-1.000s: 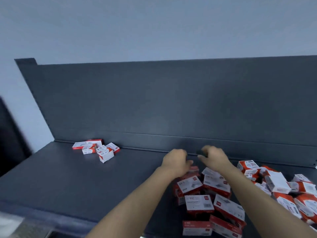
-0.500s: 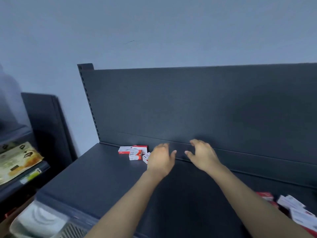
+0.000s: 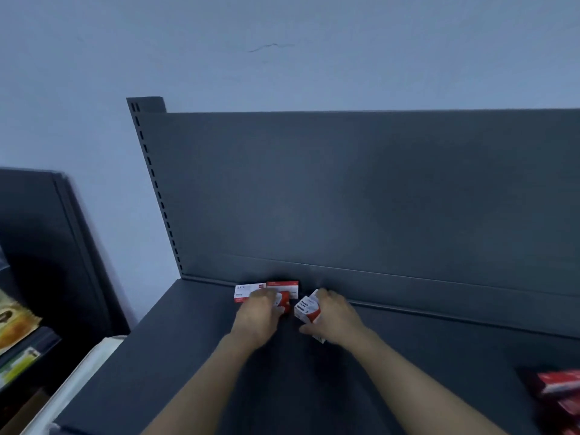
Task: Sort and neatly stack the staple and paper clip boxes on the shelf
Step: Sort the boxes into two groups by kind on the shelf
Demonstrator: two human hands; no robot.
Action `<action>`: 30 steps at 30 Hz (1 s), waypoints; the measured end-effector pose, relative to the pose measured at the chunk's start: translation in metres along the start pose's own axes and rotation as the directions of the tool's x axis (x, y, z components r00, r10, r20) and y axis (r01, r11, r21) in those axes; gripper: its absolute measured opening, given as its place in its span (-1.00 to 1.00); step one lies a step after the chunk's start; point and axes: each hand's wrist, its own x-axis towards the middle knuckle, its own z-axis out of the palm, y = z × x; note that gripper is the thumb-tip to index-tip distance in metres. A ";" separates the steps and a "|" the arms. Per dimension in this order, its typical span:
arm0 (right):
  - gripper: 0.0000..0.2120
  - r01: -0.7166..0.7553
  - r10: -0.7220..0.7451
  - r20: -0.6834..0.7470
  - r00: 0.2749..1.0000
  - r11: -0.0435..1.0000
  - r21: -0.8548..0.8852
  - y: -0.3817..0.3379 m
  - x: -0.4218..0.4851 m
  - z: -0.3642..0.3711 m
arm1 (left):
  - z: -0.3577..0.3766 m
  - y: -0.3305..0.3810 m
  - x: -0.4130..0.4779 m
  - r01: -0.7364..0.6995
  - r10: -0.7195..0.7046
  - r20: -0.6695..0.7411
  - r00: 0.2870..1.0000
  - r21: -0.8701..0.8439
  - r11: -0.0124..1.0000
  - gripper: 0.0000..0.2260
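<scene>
A dark grey metal shelf (image 3: pixel 188 365) is viewed from above and in front, backed by an upright panel (image 3: pixel 361 189) of the same grey with a slotted post (image 3: pixel 157 189) at its left edge; a pale wall (image 3: pixel 282 58) is seen behind. Two flat red-and-white boxes (image 3: pixel 266 288) are laid side by side against the foot of the panel; the print on them is too blurred to be read. The left hand (image 3: pixel 258 318) is lowered palm-down over a small red-and-white box (image 3: pixel 283 301) just in front of them; the fingers are curled over it, but whether it is gripped or only touched cannot be told. The right hand (image 3: pixel 334 318) is closed around a white-and-red paper clip box (image 3: pixel 305 308), held tilted with thumb below and fingers above; a second white box edge (image 3: pixel 320 339) is visible under the palm. More red boxes (image 3: pixel 557 390), blurred, are lying at the right edge of the shelf, well apart from the hands. A neighbouring dark shelf unit (image 3: pixel 47 246) with yellow packets (image 3: pixel 15 324) is seen at the left.
</scene>
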 end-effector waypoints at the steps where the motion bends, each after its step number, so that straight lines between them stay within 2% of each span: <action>1: -0.36 0.002 -0.003 -0.004 1.000 1.000 -0.017 0.001 0.001 0.001 | 0.003 0.000 0.004 -0.037 0.037 0.007 0.999 0.023 0.999 -0.71; 4: -0.36 0.002 -0.001 0.015 1.000 0.998 -0.068 0.006 0.004 0.002 | 0.010 -0.002 0.013 -0.102 0.097 0.047 0.994 0.118 0.988 -0.63; 7: -0.34 0.011 -0.004 0.061 0.998 0.994 -0.110 0.010 0.006 0.001 | 0.016 -0.004 0.013 -0.108 0.091 0.096 0.991 0.191 0.976 -0.51; 12: -0.29 0.032 -0.017 0.076 0.997 0.979 -0.201 0.013 0.004 -0.002 | 0.015 -0.001 0.012 -0.081 0.069 0.059 0.996 0.232 0.969 -0.55; 15: -0.34 0.068 -0.044 0.096 0.994 0.966 -0.251 0.014 0.001 -0.004 | 0.013 0.001 0.009 -0.026 0.015 0.081 0.997 0.138 0.990 -0.58; 18: -0.50 0.084 -0.063 0.090 0.994 0.964 -0.251 0.016 -0.002 -0.007 | 0.007 0.000 0.006 0.060 -0.059 0.080 0.995 -0.005 0.998 -0.62; 22: -0.66 0.074 -0.061 0.056 0.997 0.961 -0.265 0.019 -0.012 -0.015 | -0.015 0.006 0.006 0.094 -0.103 -0.041 0.994 -0.170 0.981 -0.77; 24: -0.70 0.072 -0.071 0.015 0.997 0.965 -0.253 0.023 -0.020 -0.023 | -0.029 0.020 0.006 0.067 -0.090 -0.111 0.990 -0.194 0.979 -0.85; 30: -0.69 -0.007 -0.016 -0.126 0.992 0.983 -0.182 0.053 -0.055 -0.085 | -0.042 0.119 0.006 -0.114 0.061 -0.182 0.981 -0.296 0.948 -0.76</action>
